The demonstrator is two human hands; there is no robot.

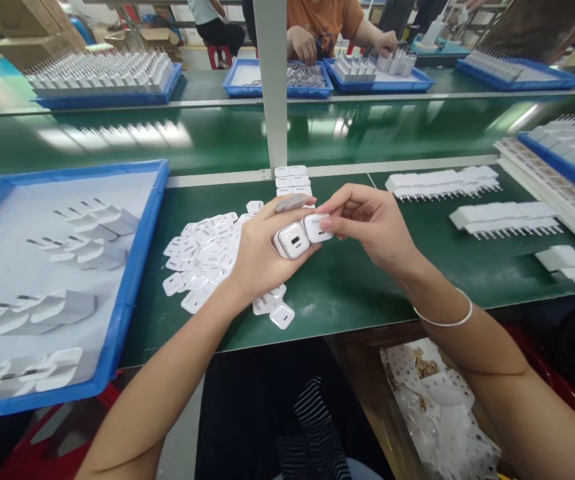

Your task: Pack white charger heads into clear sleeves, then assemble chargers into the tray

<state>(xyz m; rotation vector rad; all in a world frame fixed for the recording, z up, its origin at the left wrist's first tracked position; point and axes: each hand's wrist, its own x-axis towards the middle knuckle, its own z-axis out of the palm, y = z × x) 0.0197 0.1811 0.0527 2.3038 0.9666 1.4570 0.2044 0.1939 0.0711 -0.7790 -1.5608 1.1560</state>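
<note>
In the head view, my left hand [257,250] is closed around a white charger body [292,241], whose end with a dark port faces me. A grey covering wraps one of its fingers. Just to the right, my right hand [374,223] pinches a white faceplate [318,228] with small print and a slot, held against or right beside the charger. Below and left of my left hand lies a loose heap of similar white faceplates [207,253]. A few more rest near the front edge, and neat rows of faceplates [292,180] lie behind my hands.
A blue-rimmed tray [112,333] with several pronged chargers stands at left. Rows of chargers [444,181] lie at right, near another blue tray [567,160]. A white post [273,87] rises behind. Across the bench, a person in orange [324,27] handles parts in trays. Below right sits a box [437,407].
</note>
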